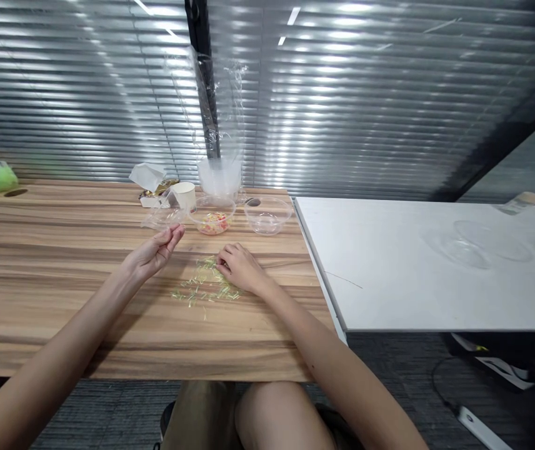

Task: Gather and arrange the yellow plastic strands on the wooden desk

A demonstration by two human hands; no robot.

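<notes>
Left hand (159, 250) is raised above the wood desk (37, 269), fingers curled, thumb drawn up to the fingertips; cannot tell whether anything is pinched there. Its fingertips appear just in front of a crumpled clear wrapper (162, 217) and left of the near bowls. Right hand (238, 267) rests low, palm down, fingers bent, fingertips at the upper right of the scattered pieces (209, 281); its grip is hidden, so cannot tell whether it has hold of any. Pieces: small, thin, yellow-green, spread loosely over the desk between and below the two hands, denser toward the right hand, a few strays nearer the desk edge. Beyond the hands, two clear bowls stand side by side: the left bowl (193, 215) contains red, orange and yellow bits (214, 224); the right bowl (267, 220) shows no coloured bits. A pale paper cup (184, 196) stands by the left bowl; behind that bowl is a translucent stack (219, 178) in a tall, open clear bag (230, 119). White table (389, 275) adjoins at right, bearing clear lids (459, 245).
</notes>
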